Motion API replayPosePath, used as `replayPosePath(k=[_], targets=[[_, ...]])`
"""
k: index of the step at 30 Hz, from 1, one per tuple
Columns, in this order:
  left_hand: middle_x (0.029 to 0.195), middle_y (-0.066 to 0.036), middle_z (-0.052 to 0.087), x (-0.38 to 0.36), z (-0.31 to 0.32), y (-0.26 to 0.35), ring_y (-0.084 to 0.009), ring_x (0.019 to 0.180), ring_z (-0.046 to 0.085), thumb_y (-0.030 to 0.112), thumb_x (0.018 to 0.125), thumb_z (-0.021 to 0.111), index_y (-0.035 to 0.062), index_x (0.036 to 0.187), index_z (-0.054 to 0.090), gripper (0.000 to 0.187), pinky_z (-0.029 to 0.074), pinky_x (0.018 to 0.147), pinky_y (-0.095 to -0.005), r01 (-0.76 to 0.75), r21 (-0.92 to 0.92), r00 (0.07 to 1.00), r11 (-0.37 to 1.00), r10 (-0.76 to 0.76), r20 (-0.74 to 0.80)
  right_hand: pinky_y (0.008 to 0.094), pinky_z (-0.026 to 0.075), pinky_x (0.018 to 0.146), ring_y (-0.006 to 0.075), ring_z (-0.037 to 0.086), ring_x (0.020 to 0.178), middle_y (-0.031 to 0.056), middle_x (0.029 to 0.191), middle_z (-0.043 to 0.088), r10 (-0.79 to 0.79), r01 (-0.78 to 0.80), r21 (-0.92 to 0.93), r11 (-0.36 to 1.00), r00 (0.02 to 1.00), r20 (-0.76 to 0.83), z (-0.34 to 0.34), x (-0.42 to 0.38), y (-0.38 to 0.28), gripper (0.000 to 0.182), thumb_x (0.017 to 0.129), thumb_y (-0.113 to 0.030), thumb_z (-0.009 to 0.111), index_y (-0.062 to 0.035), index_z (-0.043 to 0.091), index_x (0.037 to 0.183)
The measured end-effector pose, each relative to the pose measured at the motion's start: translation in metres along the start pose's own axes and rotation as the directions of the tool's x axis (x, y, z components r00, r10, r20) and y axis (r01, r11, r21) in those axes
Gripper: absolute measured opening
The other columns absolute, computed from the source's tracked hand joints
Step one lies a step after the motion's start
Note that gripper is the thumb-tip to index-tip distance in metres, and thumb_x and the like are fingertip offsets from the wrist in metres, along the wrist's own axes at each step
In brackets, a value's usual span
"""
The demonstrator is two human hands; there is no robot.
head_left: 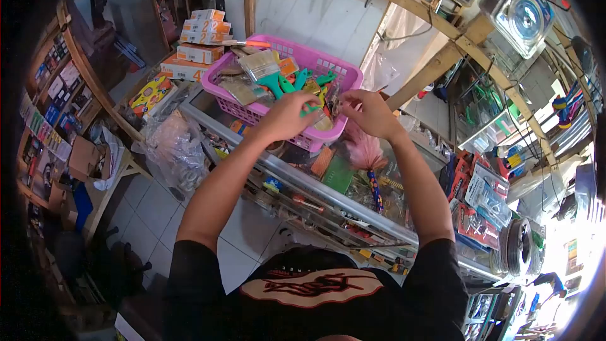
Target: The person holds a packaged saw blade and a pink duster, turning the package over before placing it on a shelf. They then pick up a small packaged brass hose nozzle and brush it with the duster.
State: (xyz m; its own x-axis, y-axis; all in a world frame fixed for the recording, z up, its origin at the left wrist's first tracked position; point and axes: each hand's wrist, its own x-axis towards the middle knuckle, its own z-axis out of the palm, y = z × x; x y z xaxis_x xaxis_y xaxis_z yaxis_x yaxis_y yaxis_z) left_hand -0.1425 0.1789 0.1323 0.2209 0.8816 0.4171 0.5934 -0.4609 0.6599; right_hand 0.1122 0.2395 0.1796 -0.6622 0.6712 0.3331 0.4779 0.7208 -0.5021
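A pink plastic basket [221, 96] stands on the glass counter in front of me, filled with paintbrushes. One wide paintbrush [259, 66] with pale bristles and a green handle lies on top of the pile. My left hand [293, 117] is over the basket's near side, its fingers closed round the green handle of a paintbrush [324, 124] whose pale bristles point right. At the right end of the basket, my right hand [369, 113] has its fingers pinched together by the rim; what is between them is too small to make out.
Orange-and-white boxes [199, 53] are stacked left of the basket. A pink feather duster [366, 151] lies on the glass counter [297, 173] below my right hand. A clear plastic bag [173, 151] hangs at the counter's left end. Wire spools [519, 246] and packaged tools stand to the right.
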Motion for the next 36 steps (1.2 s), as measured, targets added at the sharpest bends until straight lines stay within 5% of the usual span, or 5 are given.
replayPosePath(k=[8,11,20,29,36], targets=[[0.120,-0.026,0.072,0.071,0.045,-0.030,-0.0442,0.115,0.067,0.016,0.086,0.076,-0.0018,0.134,0.062,0.053,0.053,0.099,-0.0505,-0.021,0.192,0.997,0.981,0.007,0.076,0.0427,0.056,0.091,0.0351,0.073,0.102,0.0212,0.110,0.074,0.030,-0.075,-0.280,0.957,0.987,-0.160,0.039,0.052,0.071,0.027,0.087,-0.013,0.072,-0.0018,0.076,0.111],[0.114,-0.026,0.073,0.093,0.056,-0.045,-0.0443,0.111,0.069,0.019,0.085,0.076,-0.0013,0.131,0.064,0.052,0.055,0.097,-0.0511,0.029,0.235,0.988,0.972,-0.064,0.143,0.0444,0.057,0.090,0.0385,0.074,0.097,0.0229,0.106,0.076,0.155,-0.154,-0.013,0.988,0.982,0.108,0.039,0.066,0.091,0.030,0.086,-0.009,0.069,-0.0007,0.075,0.114],[0.106,-0.027,0.073,0.133,0.084,-0.072,-0.0474,0.104,0.069,0.019,0.084,0.074,0.0031,0.111,0.074,0.032,0.056,0.089,-0.0549,0.147,0.390,0.945,0.909,-0.245,0.216,0.0485,0.055,0.090,0.0427,0.072,0.087,0.0237,0.096,0.076,0.013,-0.013,-0.023,1.000,1.000,0.017,0.058,0.079,0.137,0.027,0.081,-0.011,0.062,-0.0027,0.077,0.101],[0.101,-0.025,0.075,0.118,0.054,-0.052,-0.0438,0.099,0.072,0.013,0.089,0.062,0.0013,0.100,0.076,0.022,0.056,0.087,-0.0502,0.203,0.148,0.979,0.968,-0.197,-0.055,0.0439,0.052,0.099,0.0371,0.069,0.113,0.0239,0.106,0.075,0.137,-0.140,-0.014,0.990,0.980,-0.146,0.053,0.066,0.093,0.028,0.093,-0.016,0.070,-0.0017,0.077,0.116],[0.089,-0.013,0.074,0.078,0.031,-0.021,-0.0221,0.086,0.072,0.005,0.094,0.060,-0.0010,0.101,0.074,0.017,0.054,0.078,-0.0348,0.097,-0.132,0.902,0.986,-0.144,-0.406,0.0418,0.052,0.099,0.0352,0.068,0.112,0.0234,0.121,0.070,0.231,-0.187,0.153,0.970,0.905,-0.356,0.068,0.048,0.075,0.053,0.095,-0.021,0.074,-0.0027,0.061,0.142]])
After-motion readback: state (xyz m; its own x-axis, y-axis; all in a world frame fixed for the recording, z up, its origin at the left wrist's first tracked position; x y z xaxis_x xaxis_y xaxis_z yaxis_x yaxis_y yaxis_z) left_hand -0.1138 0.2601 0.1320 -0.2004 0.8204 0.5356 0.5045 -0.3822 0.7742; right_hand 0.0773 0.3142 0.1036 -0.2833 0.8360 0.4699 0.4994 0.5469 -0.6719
